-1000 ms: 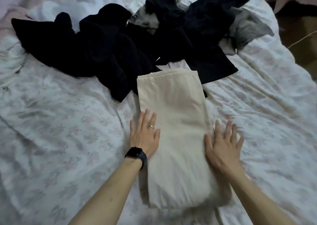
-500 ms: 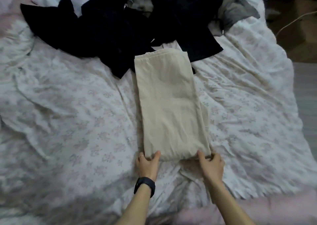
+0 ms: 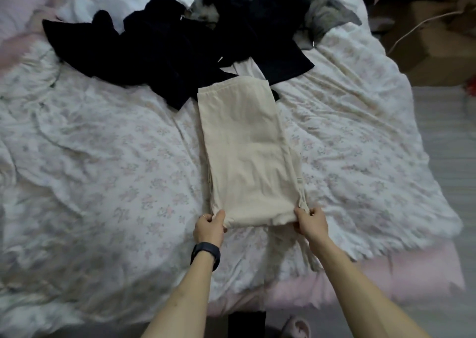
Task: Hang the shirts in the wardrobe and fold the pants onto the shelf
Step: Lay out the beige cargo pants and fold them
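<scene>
Cream pants (image 3: 247,152) lie folded lengthwise into a long strip on the flowered bedspread (image 3: 103,157), running from the bed's middle toward me. My left hand (image 3: 209,225) grips the strip's near left corner, thumb on top. My right hand (image 3: 311,221) pinches the near right corner. A heap of dark clothes (image 3: 175,52) lies beyond the far end of the pants, with grey garments (image 3: 322,15) mixed in at the back.
Cardboard boxes (image 3: 425,41) and a white cable stand on the floor right of the bed. A pink sheet edge (image 3: 360,273) shows at the bed's near side. A slipper (image 3: 296,327) lies on the floor below.
My hands left the sides of the pants, where they lay flat, and came back to the near end, where each now holds a corner. The view pulled back from the bed.
</scene>
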`<state>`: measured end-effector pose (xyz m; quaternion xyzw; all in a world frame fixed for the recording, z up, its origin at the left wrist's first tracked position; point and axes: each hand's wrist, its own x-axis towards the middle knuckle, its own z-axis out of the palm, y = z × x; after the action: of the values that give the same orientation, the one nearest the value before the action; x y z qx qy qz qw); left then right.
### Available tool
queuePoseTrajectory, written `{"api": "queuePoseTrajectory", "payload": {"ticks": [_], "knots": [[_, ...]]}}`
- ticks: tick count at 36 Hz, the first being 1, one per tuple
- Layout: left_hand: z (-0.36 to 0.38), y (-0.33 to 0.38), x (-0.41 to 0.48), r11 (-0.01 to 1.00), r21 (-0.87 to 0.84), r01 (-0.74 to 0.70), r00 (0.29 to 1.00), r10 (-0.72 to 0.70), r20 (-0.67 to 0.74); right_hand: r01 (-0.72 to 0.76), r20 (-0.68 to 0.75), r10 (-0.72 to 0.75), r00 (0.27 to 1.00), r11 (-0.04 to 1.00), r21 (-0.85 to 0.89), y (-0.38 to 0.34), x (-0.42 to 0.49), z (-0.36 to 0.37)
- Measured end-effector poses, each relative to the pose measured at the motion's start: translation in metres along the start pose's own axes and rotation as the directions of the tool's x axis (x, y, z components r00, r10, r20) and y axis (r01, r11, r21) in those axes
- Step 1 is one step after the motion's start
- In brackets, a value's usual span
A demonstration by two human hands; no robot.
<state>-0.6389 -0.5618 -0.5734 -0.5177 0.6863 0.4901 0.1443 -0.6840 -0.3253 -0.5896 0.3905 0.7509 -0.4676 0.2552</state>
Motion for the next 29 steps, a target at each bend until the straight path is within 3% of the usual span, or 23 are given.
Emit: {"api": "queuePoseTrajectory", "payload": {"ticks": [9, 22, 29], "knots": [[-0.025, -0.069, -0.089, 0.991, -0.080, 0.106, 0.992, -0.111, -0.066, 0.020, 0.011, -0.020, 1.000, 0.997, 0.076, 0.069, -0.081, -0.036], [-0.053, -0.176, -0.221, 0.967, -0.020, 0.255, 0.965, -0.255, -0.055, 0.018, 0.059, -0.005, 0.998, 0.974, -0.226, 0.192, -0.181, -0.112], [-0.072, -0.130, -0.195, 1.000, -0.024, 0.008, 0.999, -0.009, -0.050, 0.258, 0.077, -0.250, 0.965, 0.958, -0.127, 0.117, -0.198, -0.116]]}}
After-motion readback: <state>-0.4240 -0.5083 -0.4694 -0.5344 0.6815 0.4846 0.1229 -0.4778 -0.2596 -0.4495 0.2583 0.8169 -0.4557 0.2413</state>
